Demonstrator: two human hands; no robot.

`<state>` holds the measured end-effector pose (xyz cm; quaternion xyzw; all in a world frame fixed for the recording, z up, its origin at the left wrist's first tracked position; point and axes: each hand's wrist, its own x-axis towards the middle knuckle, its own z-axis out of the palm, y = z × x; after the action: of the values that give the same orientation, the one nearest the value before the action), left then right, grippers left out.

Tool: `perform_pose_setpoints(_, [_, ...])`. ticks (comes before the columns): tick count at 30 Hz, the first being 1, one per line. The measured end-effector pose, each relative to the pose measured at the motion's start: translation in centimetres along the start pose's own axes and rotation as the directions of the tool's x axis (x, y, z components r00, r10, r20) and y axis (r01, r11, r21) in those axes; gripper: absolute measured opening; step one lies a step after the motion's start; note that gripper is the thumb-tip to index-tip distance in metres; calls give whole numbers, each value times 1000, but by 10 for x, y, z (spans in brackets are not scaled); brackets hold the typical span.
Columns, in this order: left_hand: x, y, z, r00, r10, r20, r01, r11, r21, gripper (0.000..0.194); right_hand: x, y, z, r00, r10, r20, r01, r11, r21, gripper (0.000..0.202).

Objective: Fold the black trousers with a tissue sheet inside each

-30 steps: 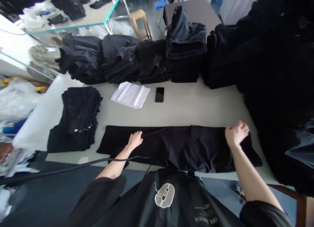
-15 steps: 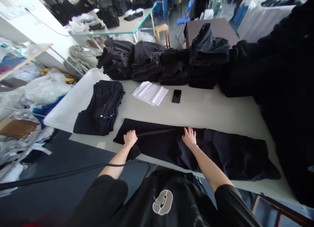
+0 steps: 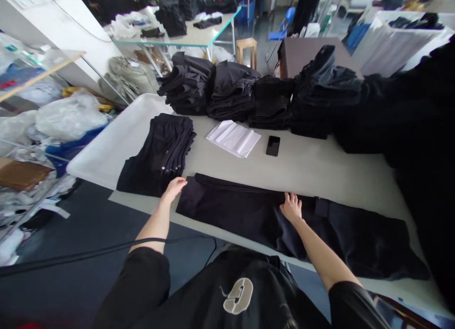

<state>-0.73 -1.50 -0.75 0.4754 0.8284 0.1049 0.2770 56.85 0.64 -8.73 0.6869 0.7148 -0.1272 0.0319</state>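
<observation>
A pair of dark trousers (image 3: 245, 208) lies lengthwise along the near edge of the table, its legs to the left. My left hand (image 3: 174, 188) is at the hem on the left end, fingers together and pinching the upper corner of the cloth. Near the middle of the trousers, my right hand (image 3: 292, 207) rests flat on top with fingers spread. A pocket flap shows just right of it. Beyond my left hand sits a stack of folded dark trousers (image 3: 159, 153) with small round buttons along one side.
White papers (image 3: 233, 138) and a black phone (image 3: 273, 146) lie mid-table. Piles of folded black garments (image 3: 231, 92) line the far edge, and a large dark heap (image 3: 419, 130) stands at the right. A dark cable (image 3: 106, 247) crosses below my left forearm.
My left hand has moved left from on top of the leg to the hem corner. The hem's folded-over part now lies flat. My right hand stays on the trousers; the view has shifted slightly.
</observation>
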Motion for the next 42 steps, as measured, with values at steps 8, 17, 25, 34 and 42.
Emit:
perform_pose_setpoints(8, [28, -44, 34, 996, 85, 2, -79, 932, -353, 42, 3, -10, -1, 998, 62, -9, -62, 997, -37, 66])
perform_pose_setpoints(17, [55, -30, 58, 995, 23, -95, -47, 965, -256, 54, 31, -25, -29, 984, -176, 8, 174, 968, -179, 32])
perform_pose_setpoints(25, [32, -33, 64, 988, 0, -153, -36, 972, -231, 51, 58, 0, -31, 973, -184, 142, 191, 981, -39, 26])
perform_pose_setpoints(34, [-5, -15, 73, 937, -253, -242, 265, 964, 19, 50, 58, -8, -26, 950, -216, 227, 248, 961, -123, 25])
perform_pose_setpoints(42, [-36, -48, 82, 962, -199, -186, 231, 957, 174, 51, 51, -4, -26, 928, -227, 296, 274, 953, -129, 28])
